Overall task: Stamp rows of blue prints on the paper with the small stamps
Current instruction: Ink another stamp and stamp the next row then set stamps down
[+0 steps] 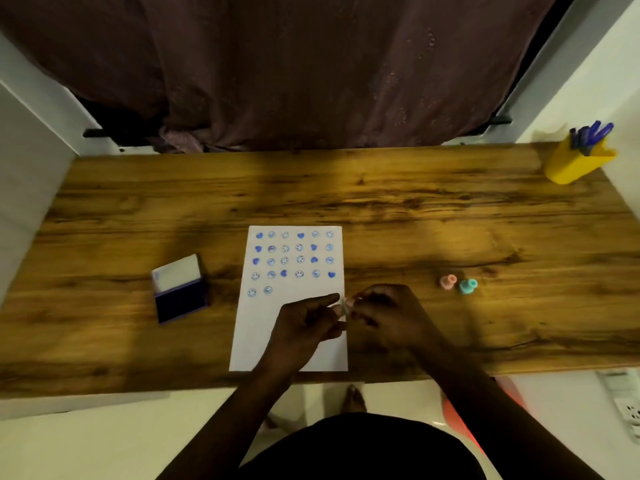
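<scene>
A white sheet of paper (263,327) lies on the wooden desk (381,209), with several rows of blue smiley and heart prints on its upper half. My left hand (304,323) and my right hand (384,310) meet over the paper's right edge. Both pinch a small pale stamp (344,305) between their fingertips; it is blurred. An open blue ink pad (180,292) sits left of the paper. A pink stamp (447,282) and a teal stamp (467,285) stand to the right.
A yellow cup of blue pens (578,161) stands at the desk's far right corner. A dark curtain (294,71) hangs behind the desk. White walls flank both sides. A power strip (627,407) lies on the floor at the lower right.
</scene>
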`<act>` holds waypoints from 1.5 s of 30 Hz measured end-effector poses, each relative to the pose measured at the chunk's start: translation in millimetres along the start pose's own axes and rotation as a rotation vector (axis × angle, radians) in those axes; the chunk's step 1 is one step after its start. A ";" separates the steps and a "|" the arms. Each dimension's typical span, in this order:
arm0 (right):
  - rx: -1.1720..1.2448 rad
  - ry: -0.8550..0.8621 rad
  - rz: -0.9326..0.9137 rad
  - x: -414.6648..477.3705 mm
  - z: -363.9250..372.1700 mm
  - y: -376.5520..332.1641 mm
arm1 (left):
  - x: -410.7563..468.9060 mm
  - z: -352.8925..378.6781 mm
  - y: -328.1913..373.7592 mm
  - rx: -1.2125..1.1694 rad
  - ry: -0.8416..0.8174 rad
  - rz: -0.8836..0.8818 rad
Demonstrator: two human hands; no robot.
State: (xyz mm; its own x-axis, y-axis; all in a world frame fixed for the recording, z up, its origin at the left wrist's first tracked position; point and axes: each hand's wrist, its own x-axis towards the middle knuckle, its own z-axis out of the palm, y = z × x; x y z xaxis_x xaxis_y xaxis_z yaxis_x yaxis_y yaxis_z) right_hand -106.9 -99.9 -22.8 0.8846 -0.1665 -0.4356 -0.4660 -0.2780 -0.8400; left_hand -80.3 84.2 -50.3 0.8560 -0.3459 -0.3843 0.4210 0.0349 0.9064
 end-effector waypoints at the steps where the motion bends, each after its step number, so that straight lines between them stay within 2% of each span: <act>1: 0.064 -0.039 0.010 1.0 8.0 -4.6 | -2.2 -6.4 1.7 -0.005 0.008 0.018; 3: 0.155 -0.097 0.003 3.0 23.1 -11.3 | -6.6 -20.5 3.0 0.005 0.038 0.057; 6: 0.151 -0.148 -0.060 6.5 43.4 -16.9 | -14.1 -43.1 5.0 -0.008 0.086 0.078; 14: -0.195 -0.229 -0.418 28.4 94.3 -38.3 | -34.8 -111.1 11.7 -0.091 0.270 -0.018; 20: -0.389 -0.205 -0.497 50.0 147.1 -74.7 | -56.5 -168.5 6.9 -0.188 0.336 0.050; 25: -0.489 -0.273 -0.553 71.2 201.6 -108.2 | -72.1 -204.7 1.0 -0.170 0.457 0.013; 28: -0.647 -0.301 -0.635 82.3 234.9 -122.4 | -79.0 -222.3 -2.3 -0.161 0.504 -0.018; 33: -0.915 -0.305 -0.739 95.9 274.9 -128.4 | -89.5 -245.4 -4.3 -0.162 0.528 -0.014; 45: -1.149 -0.293 -0.772 100.2 304.5 -126.0 | -92.5 -283.1 -9.4 -0.203 0.527 -0.039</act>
State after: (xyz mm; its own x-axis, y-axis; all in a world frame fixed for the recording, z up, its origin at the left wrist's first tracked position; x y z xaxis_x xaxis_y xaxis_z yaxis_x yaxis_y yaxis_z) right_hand 46.2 206.5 -59.1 0.8260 0.5393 -0.1639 0.5001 -0.8353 -0.2283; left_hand -78.4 381.4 -72.9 0.8507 0.1622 -0.5001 0.4604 0.2294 0.8576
